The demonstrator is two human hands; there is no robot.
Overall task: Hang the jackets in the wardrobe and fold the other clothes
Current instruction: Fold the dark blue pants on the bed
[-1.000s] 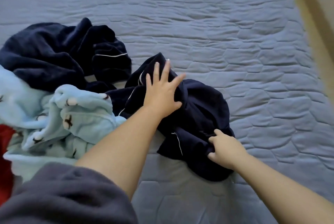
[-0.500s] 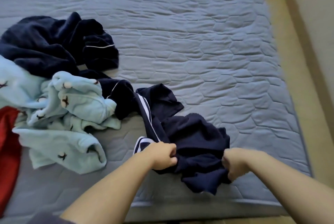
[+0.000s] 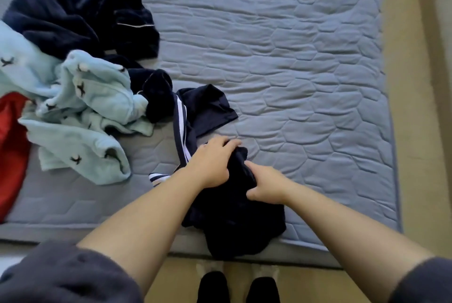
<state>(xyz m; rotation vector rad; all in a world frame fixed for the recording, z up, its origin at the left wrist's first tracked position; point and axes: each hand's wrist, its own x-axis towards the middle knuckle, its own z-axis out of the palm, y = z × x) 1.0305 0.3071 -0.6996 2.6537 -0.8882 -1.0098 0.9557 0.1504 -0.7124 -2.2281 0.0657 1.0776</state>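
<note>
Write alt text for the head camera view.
The left hand and right hand grip a navy striped garment at the near edge of a quilted mattress. Navy, light blue and red clothes lie piled further left.

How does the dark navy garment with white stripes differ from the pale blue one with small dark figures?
The navy striped garment is dark with white stripes; the pale blue garment carries small dark prints. The left hand and right hand grip the navy striped garment at the mattress edge; the pale blue garment lies untouched farther left. Both are crumpled, not folded.
</note>
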